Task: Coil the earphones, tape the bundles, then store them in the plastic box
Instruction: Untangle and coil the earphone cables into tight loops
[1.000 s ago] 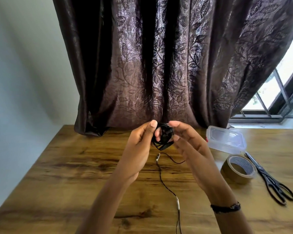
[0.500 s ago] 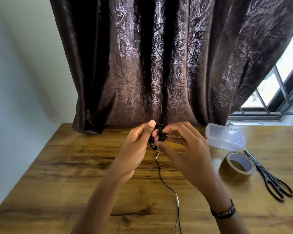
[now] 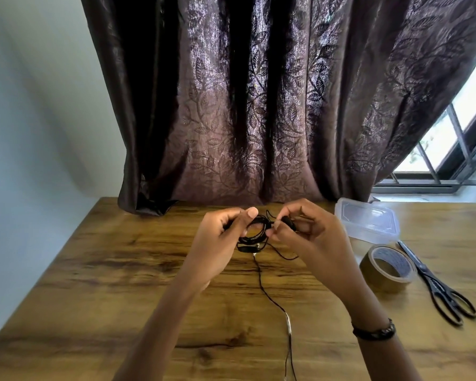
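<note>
Above the table [image 3: 121, 270], between your hands, one set of earphones [image 3: 254, 229] was part-coiled; its loose tail ran down toward you along the near-far line. Your left hand [image 3: 217, 243] gripped the coil and your right hand [image 3: 308, 237] pinched an earbud end, fingers curled. To your right, nearer the right hand, lay one plastic box [image 3: 368, 224] with its lid on, one tape roll [image 3: 386, 266] and one pair of scissors [image 3: 437, 287]. Judged: coiling unfinished.
</note>
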Motion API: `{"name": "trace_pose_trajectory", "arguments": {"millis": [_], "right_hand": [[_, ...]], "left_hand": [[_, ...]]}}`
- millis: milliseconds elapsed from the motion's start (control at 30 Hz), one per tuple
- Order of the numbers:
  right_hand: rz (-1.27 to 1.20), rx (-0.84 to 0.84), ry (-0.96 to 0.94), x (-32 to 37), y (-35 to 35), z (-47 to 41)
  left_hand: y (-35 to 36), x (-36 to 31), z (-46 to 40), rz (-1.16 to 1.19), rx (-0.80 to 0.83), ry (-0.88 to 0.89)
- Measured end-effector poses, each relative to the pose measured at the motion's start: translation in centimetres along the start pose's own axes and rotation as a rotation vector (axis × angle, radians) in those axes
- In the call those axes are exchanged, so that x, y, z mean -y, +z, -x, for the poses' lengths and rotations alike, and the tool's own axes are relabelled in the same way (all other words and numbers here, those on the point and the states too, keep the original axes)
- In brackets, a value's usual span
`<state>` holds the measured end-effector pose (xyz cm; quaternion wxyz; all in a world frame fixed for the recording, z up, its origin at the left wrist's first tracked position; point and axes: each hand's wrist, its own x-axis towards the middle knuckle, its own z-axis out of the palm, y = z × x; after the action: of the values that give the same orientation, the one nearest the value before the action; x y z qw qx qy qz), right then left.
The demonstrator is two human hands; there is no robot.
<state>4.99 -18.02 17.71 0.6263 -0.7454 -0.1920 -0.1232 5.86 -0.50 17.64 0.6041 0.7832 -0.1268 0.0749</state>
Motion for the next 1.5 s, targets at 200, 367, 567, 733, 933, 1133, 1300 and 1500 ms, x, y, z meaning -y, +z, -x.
{"name": "trace_pose_trajectory", "arguments": {"millis": [200, 367, 567, 733, 933, 1133, 1300, 1500], "right_hand": [[-0.035, 0.013, 0.040, -0.6, -0.7, -0.4], [-0.112, 0.124, 0.145, -0.9, -0.9, -0.5], [-0.202, 0.098, 0.263, -0.9, 0.2, -0.4], [-0.214, 0.036, 0.293, -0.9, 0.5, -0.4], [-0.272, -0.004, 0.328, -1.1, 0.6, 0.0], [-0.341, -0.065, 0.388, -1.3, 0.2, 0.7], [-0.351, -0.065, 0.427, -1.8, -0.3, 1.8], [-0.243, -0.068, 0.511, -3.4, -2.0, 3.7]], "left_hand": [[-0.4, -0.4, -0.1, 0.174, 0.029, -0.104], [-0.4, -0.4, -0.3, 0.279, 0.068, -0.169], [-0.1, -0.7, -0.2, 0.282, 0.127, -0.284], [-0.4, 0.1, 0.0, 0.333, 0.146, -0.346], [-0.7, 0.9, 0.7, 0.490, 0.211, -0.414], [-0.4, 1.3, 1.3, 0.493, 0.279, -0.344], [1.4, 2.2, 1.7, 0.545, 0.142, -0.383], [3.7, 3.4, 2.3, 0.548, 0.184, -0.480]]}}
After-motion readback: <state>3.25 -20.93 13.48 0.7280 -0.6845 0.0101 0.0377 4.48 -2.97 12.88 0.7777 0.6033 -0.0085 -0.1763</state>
